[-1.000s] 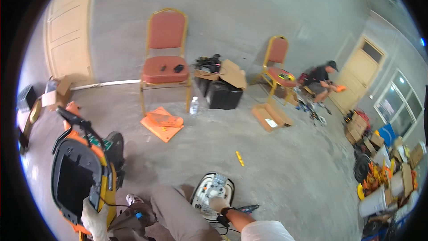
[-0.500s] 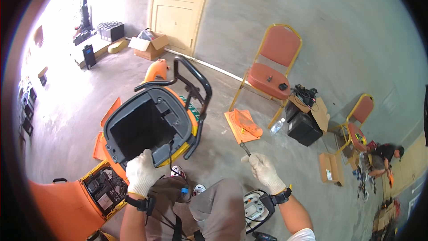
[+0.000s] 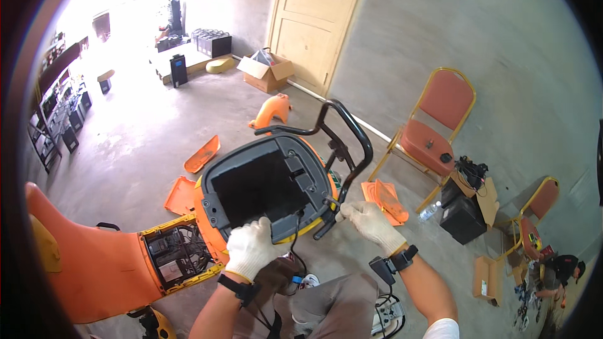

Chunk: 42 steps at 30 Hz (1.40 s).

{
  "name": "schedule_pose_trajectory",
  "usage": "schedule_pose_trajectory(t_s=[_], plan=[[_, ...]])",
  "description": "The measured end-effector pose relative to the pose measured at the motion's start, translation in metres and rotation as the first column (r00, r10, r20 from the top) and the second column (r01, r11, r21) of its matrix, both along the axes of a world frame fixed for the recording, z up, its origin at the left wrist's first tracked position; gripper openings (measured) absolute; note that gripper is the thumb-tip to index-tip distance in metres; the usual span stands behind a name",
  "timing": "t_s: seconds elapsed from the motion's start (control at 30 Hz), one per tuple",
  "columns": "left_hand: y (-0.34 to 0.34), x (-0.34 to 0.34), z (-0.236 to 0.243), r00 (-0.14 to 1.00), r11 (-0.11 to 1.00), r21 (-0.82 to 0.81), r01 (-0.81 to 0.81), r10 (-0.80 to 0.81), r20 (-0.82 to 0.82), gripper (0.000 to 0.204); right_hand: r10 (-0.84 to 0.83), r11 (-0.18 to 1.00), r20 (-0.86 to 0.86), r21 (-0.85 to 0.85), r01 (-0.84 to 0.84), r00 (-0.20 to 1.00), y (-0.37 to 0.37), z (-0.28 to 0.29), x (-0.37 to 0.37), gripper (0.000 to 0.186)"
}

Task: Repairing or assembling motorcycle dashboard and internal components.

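Note:
In front of me stands an orange and yellow scooter body with an open dark storage compartment framed in grey plastic. My left hand, in a white glove, grips the compartment's near rim, fingers curled over the edge. My gloved right hand is closed on a small dark metal tool, apparently a wrench. Its head is at the right edge of the grey frame, beside the lower end of the black tubular rear rack. A black cable hangs over the near rim.
Left, an open wiring bay joins the scooter's orange front. Loose orange panels lie on the floor. Right are a red chair, a plastic bottle, boxes and a crouching person. A white device sits by my leg.
My right hand has brought the wrench leftward from the open air to the scooter's right edge. My left hand still grips the rim. The view has shifted, so the surroundings sit farther right.

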<state>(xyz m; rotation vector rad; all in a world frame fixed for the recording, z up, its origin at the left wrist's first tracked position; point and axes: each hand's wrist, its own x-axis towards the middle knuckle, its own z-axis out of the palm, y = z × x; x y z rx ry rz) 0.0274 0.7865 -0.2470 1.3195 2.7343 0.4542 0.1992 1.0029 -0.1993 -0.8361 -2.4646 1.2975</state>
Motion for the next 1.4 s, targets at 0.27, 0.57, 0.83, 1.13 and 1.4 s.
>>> schedule_pose_trajectory(t_s=[0.27,0.57,0.83,1.13,1.4], plan=[[-0.001,-0.001,-0.002,1.0,0.999,0.044,0.012,-0.011,-0.028,0.067,0.006,1.0,0.376,0.018,-0.014,0.927,0.022,0.008,-0.047,0.057],[0.001,0.0,-0.003,0.999,1.0,0.015,0.015,-0.014,-0.033,0.063,-0.038,0.989,0.519,-0.104,0.107,0.854,0.01,0.022,-0.051,0.063],[0.0,-0.001,-0.002,0.998,0.999,-0.028,0.046,-0.047,-0.049,0.071,0.014,0.685,0.246,-0.708,0.169,0.969,-0.038,0.0,-0.05,0.05],[0.0,0.0,0.018,0.997,0.995,-0.094,0.044,-0.038,0.072,0.077,-0.319,0.141,-0.169,-0.981,-0.13,0.932,-0.073,-0.027,-0.109,0.038],[-0.011,-0.007,0.027,0.961,0.991,0.099,0.092,-0.114,0.251,0.068,-0.097,0.366,-0.321,-0.892,-0.266,0.942,-0.072,-0.014,-0.068,0.031]])
